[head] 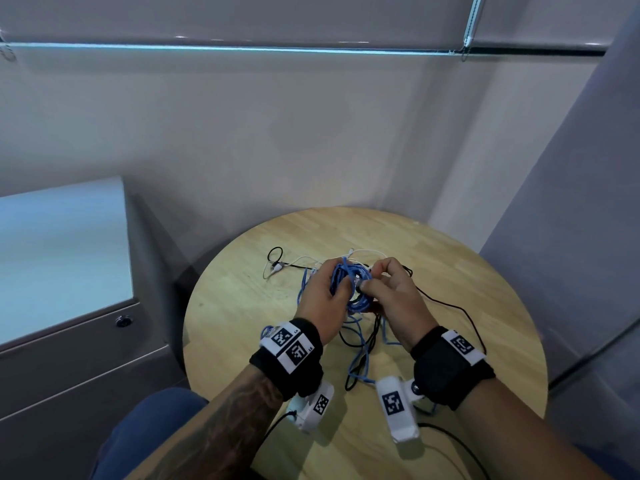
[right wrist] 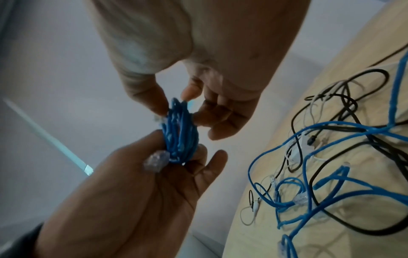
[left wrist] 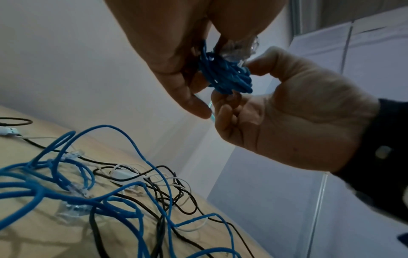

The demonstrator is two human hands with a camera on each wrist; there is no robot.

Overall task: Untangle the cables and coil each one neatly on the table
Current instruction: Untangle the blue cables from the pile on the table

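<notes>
A small coil of blue network cable (head: 346, 285) (left wrist: 225, 76) (right wrist: 178, 136) hangs above the round wooden table (head: 242, 306). My left hand (head: 332, 289) (left wrist: 176, 61) (right wrist: 176, 165) grips its lower part, and a clear plug (right wrist: 155, 160) (left wrist: 238, 50) sticks out by the thumb. My right hand (head: 372, 284) (left wrist: 276, 104) (right wrist: 176, 97) pinches the coil's other edge between thumb and forefinger. Beneath both hands lies a tangle (head: 360, 344) (left wrist: 132, 192) (right wrist: 331, 157) of blue, black and white cables on the tabletop.
A white cable with a USB plug (head: 275, 268) and a black loop lie at the table's far left. One black cable (head: 460, 313) trails toward the right edge. A grey cabinet (head: 69, 341) stands left of the table, walls close behind and right.
</notes>
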